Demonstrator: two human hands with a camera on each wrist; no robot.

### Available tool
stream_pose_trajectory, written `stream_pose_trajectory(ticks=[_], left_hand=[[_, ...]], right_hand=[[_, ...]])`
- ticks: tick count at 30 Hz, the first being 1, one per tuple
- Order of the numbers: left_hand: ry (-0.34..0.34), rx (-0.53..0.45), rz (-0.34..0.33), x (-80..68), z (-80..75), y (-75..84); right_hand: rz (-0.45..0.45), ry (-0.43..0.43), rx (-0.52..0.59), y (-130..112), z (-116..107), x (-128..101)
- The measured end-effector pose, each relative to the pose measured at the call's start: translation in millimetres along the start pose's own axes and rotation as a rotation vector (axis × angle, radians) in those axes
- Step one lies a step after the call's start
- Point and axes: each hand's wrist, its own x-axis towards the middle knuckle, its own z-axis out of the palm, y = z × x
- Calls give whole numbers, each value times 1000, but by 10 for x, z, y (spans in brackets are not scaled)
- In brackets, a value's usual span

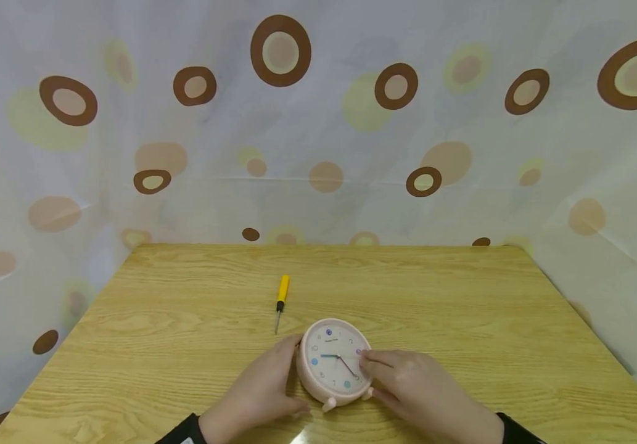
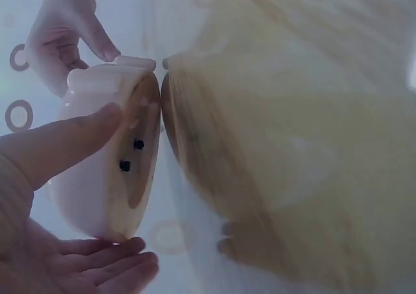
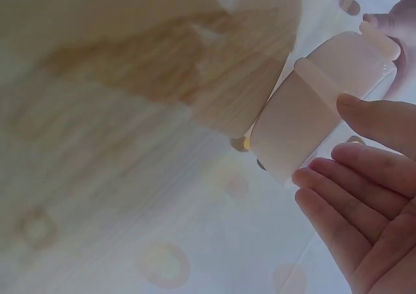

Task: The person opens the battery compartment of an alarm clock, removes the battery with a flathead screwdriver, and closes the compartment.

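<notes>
Steadying the round, pale-pink plastic clock (image 1: 330,364), left hand (image 1: 263,383) and right hand (image 1: 419,383) grip its opposite sides, likely for balance.

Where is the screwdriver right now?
In the head view, the yellow-handled screwdriver lies on the wooden table, left of centre, just beyond the clock and the left hand.

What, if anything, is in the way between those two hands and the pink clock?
Nothing visible is. The left hand is right at the left side of the pink clock, and the right hand reaches its right edge. The yellow-handled screwdriver lies beyond the clock, not between.
</notes>
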Motion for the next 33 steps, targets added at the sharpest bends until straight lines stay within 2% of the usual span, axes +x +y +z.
stream_pose_trajectory(ticks=[7, 9, 16, 21, 27, 33], left_hand=[[171, 39, 91, 18, 57, 39], [198, 51, 104, 26, 71, 52], [148, -99, 105, 79, 96, 51], [154, -138, 136, 94, 70, 78], [114, -176, 185, 109, -4, 120], [77, -246, 160, 118, 21, 110]], right_hand=[[27, 1, 18, -2, -4, -2], [30, 0, 24, 0, 0, -1], [27, 12, 51, 15, 3, -3], [46, -6, 105, 7, -2, -14], [69, -80, 162, -37, -18, -1], [53, -92, 157, -59, -2, 14]])
